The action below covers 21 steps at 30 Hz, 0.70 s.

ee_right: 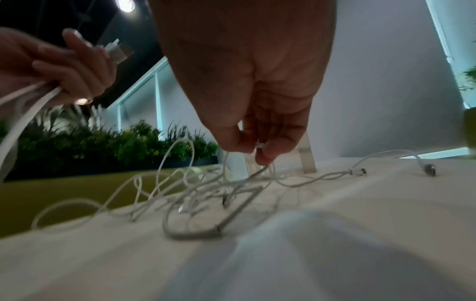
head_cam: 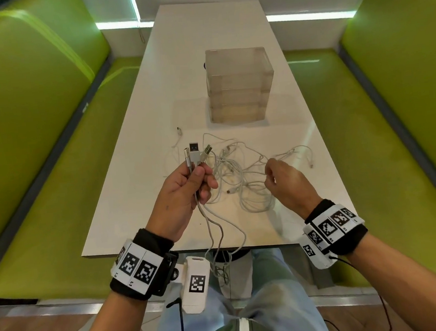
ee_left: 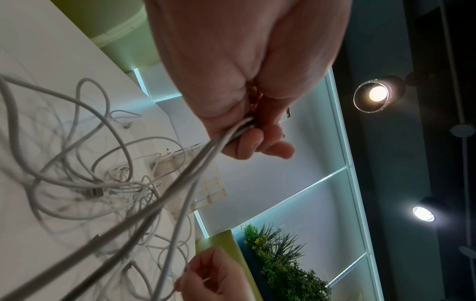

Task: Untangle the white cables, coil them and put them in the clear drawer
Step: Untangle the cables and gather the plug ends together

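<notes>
A tangle of white cables [head_cam: 235, 179] lies on the white table [head_cam: 137, 150] in front of the clear drawer unit [head_cam: 239, 85]. My left hand [head_cam: 192, 183] is raised above the table and grips three cables just below their USB plugs [head_cam: 196, 152], which stick up; their cords hang past the table's near edge. In the left wrist view those cords [ee_left: 195, 165] run from my curled left fingers [ee_left: 257, 142]. My right hand [head_cam: 272, 174] hovers over the tangle's right side and pinches a thin cable near a small connector [ee_right: 260, 145]. The clear drawers look closed.
Green padded benches [head_cam: 36, 153] flank the table on both sides. Loose cable ends [head_cam: 306, 155] trail to the right, and another one [head_cam: 179, 131] lies left of the drawers. A white wall stands beyond the table's far end. My legs are below the near edge.
</notes>
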Available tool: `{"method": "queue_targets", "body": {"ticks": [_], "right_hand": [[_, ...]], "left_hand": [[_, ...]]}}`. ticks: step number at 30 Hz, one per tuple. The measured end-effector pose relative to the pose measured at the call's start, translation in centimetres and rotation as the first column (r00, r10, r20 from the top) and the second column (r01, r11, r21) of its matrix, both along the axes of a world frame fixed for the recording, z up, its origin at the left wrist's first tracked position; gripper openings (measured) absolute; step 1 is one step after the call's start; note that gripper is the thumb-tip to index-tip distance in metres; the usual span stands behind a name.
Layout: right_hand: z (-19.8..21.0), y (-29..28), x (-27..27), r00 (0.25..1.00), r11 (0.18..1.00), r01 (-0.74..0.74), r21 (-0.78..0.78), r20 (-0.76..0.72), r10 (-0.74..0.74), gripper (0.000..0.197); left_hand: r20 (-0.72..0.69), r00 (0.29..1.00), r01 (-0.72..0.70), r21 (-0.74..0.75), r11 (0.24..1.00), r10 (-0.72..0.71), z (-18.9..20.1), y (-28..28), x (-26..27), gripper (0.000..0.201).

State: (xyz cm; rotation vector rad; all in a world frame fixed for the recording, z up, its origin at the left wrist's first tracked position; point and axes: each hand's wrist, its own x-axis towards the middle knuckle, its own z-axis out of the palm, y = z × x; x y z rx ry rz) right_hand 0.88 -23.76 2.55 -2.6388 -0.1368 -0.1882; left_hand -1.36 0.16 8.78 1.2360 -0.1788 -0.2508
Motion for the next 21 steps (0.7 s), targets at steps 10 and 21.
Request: {"method": "queue_targets", "body": {"ticks": [10, 21], "right_hand": [[9.6, 2.6, 0.7, 0.909, 0.896, -0.402, 0.188, -0.033, 0.415, 0.016], [10.0, 5.8, 1.3, 0.972, 0.768, -0.235, 0.595, 0.134, 0.193, 0.03]], "left_hand": [[0.01, 0.987, -0.159, 0.088, 0.983, 0.158, -0.5, -2.6, 2.2, 0.025], [-0.055, 0.998, -0.037, -0.005, 0.999, 0.036, -1.6, -4.3, 1.9, 0.029]]}}
